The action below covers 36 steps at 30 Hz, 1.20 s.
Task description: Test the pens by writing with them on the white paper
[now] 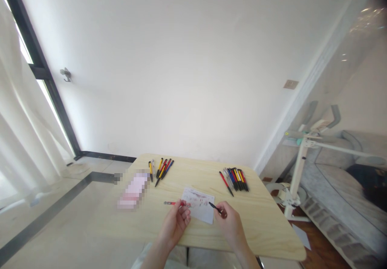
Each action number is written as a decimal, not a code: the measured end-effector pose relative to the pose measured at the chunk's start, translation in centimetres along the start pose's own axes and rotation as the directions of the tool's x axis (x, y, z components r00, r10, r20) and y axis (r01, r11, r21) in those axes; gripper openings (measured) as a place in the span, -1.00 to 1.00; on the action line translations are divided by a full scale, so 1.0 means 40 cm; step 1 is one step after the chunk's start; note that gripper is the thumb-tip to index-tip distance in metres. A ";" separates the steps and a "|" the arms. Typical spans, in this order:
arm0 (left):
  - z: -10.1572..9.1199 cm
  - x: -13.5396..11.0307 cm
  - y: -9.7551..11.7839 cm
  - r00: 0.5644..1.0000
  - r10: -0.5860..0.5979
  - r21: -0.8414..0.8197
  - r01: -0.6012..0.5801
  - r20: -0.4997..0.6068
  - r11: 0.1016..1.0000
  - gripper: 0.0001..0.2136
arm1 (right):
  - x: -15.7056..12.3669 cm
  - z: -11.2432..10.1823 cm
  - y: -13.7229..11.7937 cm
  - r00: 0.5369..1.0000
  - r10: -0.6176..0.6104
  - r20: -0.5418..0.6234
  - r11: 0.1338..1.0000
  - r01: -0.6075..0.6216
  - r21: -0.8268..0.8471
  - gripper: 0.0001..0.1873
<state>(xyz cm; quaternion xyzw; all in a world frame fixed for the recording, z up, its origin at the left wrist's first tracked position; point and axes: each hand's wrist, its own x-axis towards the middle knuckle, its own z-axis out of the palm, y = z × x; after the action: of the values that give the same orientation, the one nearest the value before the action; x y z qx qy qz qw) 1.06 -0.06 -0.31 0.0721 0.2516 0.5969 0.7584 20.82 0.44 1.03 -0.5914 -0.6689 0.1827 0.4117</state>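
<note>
My left hand [179, 218] is closed on a slim red pen barrel [169, 203], whose silvery end points left; it may be only part of a pen. Between the fingertips of my right hand [228, 218] is a black pen part [215, 207], slim and pointing up and left. Its full length is hidden by my fingers. Under and between both hands lies a white sheet of paper [202, 214] with a faint printed picture and small dark and reddish marks or bits on it, too small to tell.
On the light wooden table [193, 168], several coloured pens [163, 170] lie at the back left. Another row of pens [237, 179] lies at the right, with a red pen [226, 183] beside it. A blurred pink item [133, 190] is on the left. An exercise machine [298, 176] and a grey sofa [332, 180] stand right.
</note>
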 end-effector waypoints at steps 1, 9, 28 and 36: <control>0.000 0.000 0.000 1.000 0.001 -0.002 -0.001 0.002 1.000 -0.90 | -0.001 0.004 0.000 1.000 -0.006 -0.003 0.999 0.006 -0.037 -0.87; 0.001 -0.001 0.000 1.000 -0.012 -0.010 0.012 0.007 1.000 -0.87 | -0.007 0.027 -0.009 0.998 -0.032 -0.063 0.974 0.017 -0.226 -0.90; 0.003 0.001 0.000 1.000 -0.022 -0.017 0.022 0.022 1.000 -0.86 | -0.011 0.064 0.007 0.998 -0.059 -0.028 0.914 0.043 -0.404 -0.84; -0.004 0.005 -0.002 0.999 -0.029 -0.004 0.029 0.025 1.000 -0.86 | -0.028 0.024 0.004 0.989 -0.143 -0.028 0.919 0.122 -0.374 -0.87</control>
<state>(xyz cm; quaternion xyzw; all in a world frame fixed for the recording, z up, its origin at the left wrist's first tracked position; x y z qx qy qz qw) 1.07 0.07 -0.51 0.0744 0.2418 0.5852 0.7704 20.16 -0.33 -0.03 -0.6167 -0.7182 0.0083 0.3221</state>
